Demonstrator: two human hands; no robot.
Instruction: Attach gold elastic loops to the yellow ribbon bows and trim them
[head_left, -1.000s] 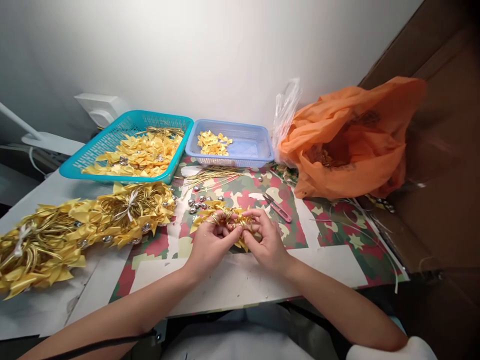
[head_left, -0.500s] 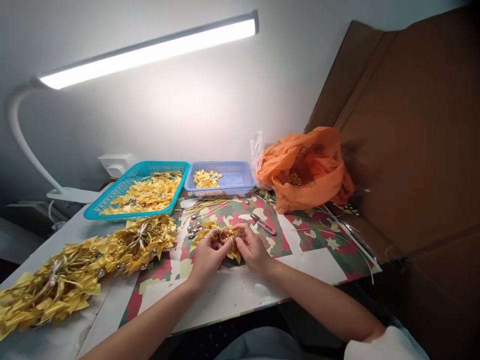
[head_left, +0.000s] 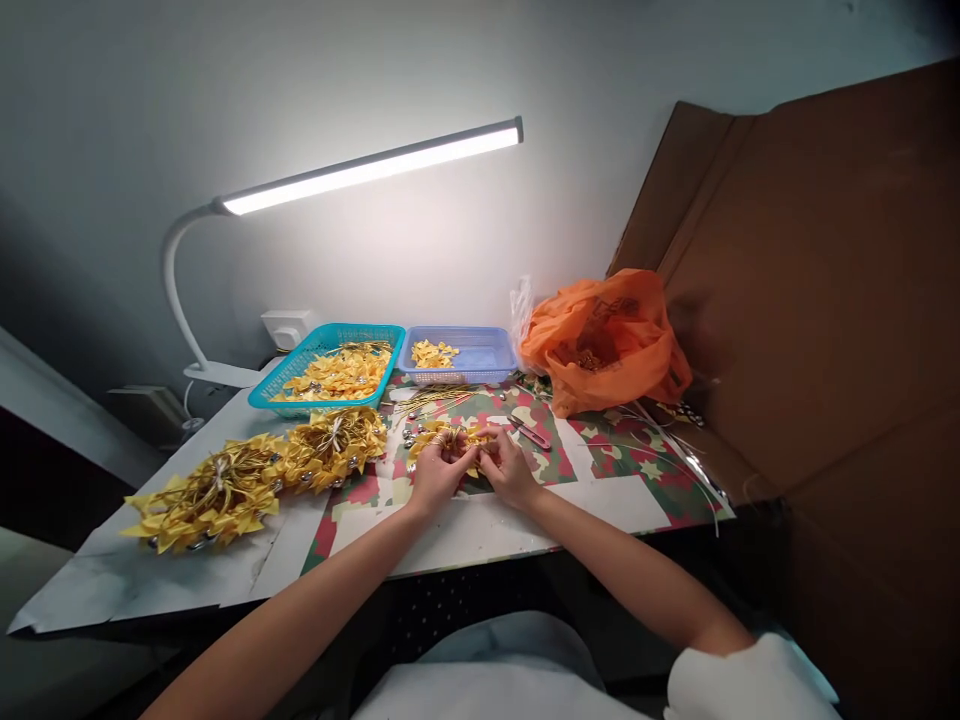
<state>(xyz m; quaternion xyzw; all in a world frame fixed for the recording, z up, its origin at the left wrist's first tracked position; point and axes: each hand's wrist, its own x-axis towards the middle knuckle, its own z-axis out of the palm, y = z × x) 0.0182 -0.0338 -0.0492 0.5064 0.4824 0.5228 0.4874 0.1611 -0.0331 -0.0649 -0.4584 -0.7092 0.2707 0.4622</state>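
Both hands meet over the camouflage-patterned sheet, around a small bunch of yellow ribbon pieces with gold stems. My left hand has its fingers curled round the left side of the bunch. Thumb and fingers of my right hand are pinched at its right side; the exact part between them is too small to tell. Several silver bells lie just left of the bunch. A pink-handled snipper rests to the right of my right hand, and gold stems lie behind the hands.
A teal basket of yellow pieces and a lilac basket stand behind. Finished-looking yellow clusters lie left. An orange bag sits back right, beside cardboard. A lit lamp hangs above.
The view has shifted and pulled back, so more of the table's left side shows. Both hands remain together at the yellow bunch, with little change in their pose.
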